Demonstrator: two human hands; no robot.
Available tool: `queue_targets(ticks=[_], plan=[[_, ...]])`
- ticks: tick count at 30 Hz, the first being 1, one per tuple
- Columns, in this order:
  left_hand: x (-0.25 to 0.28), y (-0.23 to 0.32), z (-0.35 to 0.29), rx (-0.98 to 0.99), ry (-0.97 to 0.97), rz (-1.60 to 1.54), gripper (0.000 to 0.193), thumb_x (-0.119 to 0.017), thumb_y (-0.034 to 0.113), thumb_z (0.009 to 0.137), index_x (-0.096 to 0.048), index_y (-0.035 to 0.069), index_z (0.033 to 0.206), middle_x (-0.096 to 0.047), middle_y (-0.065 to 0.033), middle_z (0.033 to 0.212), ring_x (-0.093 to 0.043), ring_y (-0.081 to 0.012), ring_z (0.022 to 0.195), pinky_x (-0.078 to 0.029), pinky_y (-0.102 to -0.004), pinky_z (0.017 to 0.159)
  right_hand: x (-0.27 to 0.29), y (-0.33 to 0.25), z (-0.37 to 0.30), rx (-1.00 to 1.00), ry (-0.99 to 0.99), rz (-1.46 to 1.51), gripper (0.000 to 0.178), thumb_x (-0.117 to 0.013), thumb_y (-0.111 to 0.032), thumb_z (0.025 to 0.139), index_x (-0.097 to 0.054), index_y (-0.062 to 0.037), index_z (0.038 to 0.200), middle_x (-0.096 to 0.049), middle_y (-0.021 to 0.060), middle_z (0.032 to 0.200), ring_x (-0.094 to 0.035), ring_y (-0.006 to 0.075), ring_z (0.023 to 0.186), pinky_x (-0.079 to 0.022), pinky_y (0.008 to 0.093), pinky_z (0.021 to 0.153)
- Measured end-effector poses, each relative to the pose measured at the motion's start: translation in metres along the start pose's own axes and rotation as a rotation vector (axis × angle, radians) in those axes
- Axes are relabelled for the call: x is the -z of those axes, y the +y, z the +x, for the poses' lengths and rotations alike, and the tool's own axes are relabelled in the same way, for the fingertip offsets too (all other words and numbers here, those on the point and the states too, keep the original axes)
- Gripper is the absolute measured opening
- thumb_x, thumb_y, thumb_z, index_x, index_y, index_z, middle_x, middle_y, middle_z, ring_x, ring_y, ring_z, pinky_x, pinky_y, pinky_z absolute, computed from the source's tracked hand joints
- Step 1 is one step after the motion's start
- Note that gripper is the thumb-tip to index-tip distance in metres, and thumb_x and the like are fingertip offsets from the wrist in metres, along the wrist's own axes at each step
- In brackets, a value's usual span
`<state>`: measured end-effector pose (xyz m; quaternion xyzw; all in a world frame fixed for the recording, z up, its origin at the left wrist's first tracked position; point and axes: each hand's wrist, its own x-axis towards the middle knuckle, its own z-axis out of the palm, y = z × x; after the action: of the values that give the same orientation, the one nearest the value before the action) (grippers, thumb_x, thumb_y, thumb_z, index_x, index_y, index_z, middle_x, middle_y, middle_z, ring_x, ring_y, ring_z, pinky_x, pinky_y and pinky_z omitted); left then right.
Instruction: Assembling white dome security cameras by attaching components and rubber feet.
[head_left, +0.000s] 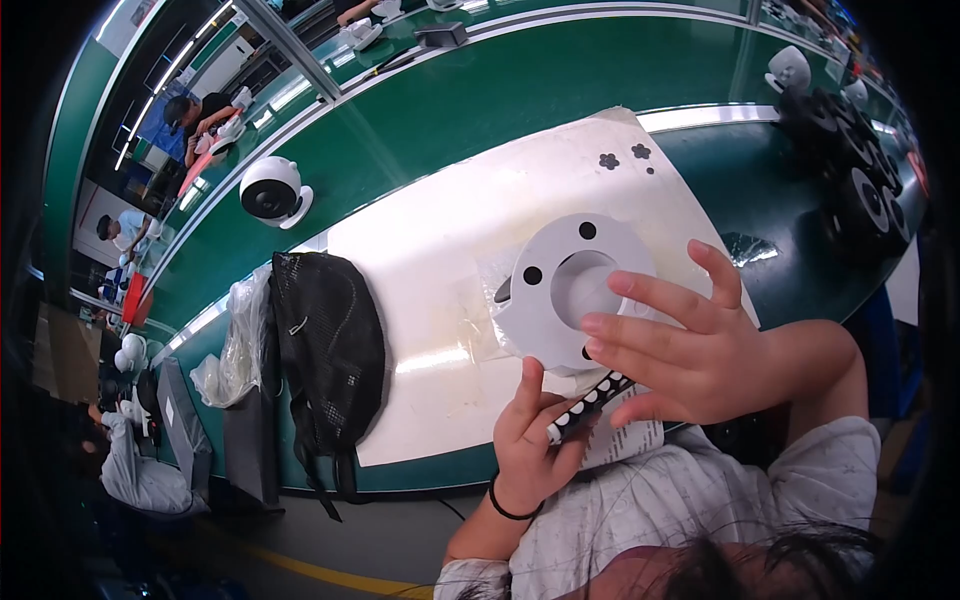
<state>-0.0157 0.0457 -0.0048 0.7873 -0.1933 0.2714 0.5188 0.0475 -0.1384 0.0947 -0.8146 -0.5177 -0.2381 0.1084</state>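
A white ring-shaped base [527,318] with a round hollow in its middle lies on the white sheet in front of me. Black round pads [587,231] sit on its face, one partly covered by my fingers. My right hand [690,350] is over the ring's right side, fingers spread, with fingertips at the hollow and near the lower pad; whether they touch is unclear. Below the ring, my left hand [535,430], a black band at its wrist, grips a black strip with white round spots [592,402]. Beneath that strip hangs a printed white paper [625,443].
A black mesh bag [330,350] and clear plastic bags [240,345] lie left. A white camera-like device [272,192] stands beyond the sheet [420,260]. Small black flower-shaped pieces [609,161] rest at its far corner. Black round parts [860,190] are piled right. Other people work farther off.
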Motion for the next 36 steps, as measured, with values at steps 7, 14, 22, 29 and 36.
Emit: queue_targets(ticks=[7,14,22,29,36], plan=[[0.006,0.004,-0.006,0.09,-0.011,-0.104,0.025,-0.061,-0.008,0.065,-0.052,-0.006,0.088,-0.036,-0.0294,0.125,-0.058,-0.0181,0.064,-0.046,-0.0255,0.063,-0.011,0.0,-0.005,-0.038,0.094,0.331,0.014,-0.065,-0.024,0.07,-0.06,-0.0118,0.077,-0.055,0.0011,0.109,-0.042,0.0221,0.115,-0.013,0.0482,0.097],[0.015,0.005,-0.01,0.204,0.017,-0.162,0.014,-0.063,-0.007,0.062,-0.057,-0.005,0.074,-0.035,-0.0236,0.128,-0.062,-0.0209,0.068,-0.049,-0.0253,0.059,-0.016,-0.008,-0.005,-0.007,0.145,0.353,0.01,-0.067,-0.015,0.066,-0.059,-0.0125,0.071,-0.056,0.0012,0.108,-0.042,0.0219,0.114,-0.014,0.046,0.098],[0.02,0.004,-0.011,0.128,0.066,-0.151,0.013,-0.063,-0.008,0.062,-0.057,-0.007,0.073,-0.035,-0.0224,0.129,-0.061,-0.0212,0.066,-0.048,-0.025,0.057,-0.008,0.0,0.003,-0.187,0.172,0.47,0.006,-0.062,-0.009,0.067,-0.057,-0.012,0.068,-0.049,0.0052,0.118,-0.032,0.0291,0.121,-0.021,0.0432,0.096],[0.026,0.004,-0.009,0.146,0.019,-0.075,0.036,-0.062,-0.008,0.063,-0.048,-0.008,0.096,-0.046,-0.0168,0.108,-0.057,-0.0158,0.063,-0.044,-0.0217,0.057,0.0,0.013,0.018,-0.402,0.031,0.542,0.005,-0.061,-0.011,0.07,-0.057,-0.0091,0.072,-0.044,0.0104,0.122,-0.028,0.03,0.122,-0.021,0.0425,0.097],[0.032,0.003,-0.011,0.143,-0.003,-0.007,0.014,-0.063,-0.008,0.062,-0.057,-0.007,0.074,-0.033,-0.0215,0.13,-0.06,-0.0209,0.063,-0.048,-0.0253,0.055,0.018,0.01,0.024,-0.27,-0.137,0.333,0.01,-0.059,-0.015,0.071,-0.059,-0.0081,0.078,-0.046,0.0097,0.121,-0.031,0.029,0.121,-0.021,0.0443,0.096]])
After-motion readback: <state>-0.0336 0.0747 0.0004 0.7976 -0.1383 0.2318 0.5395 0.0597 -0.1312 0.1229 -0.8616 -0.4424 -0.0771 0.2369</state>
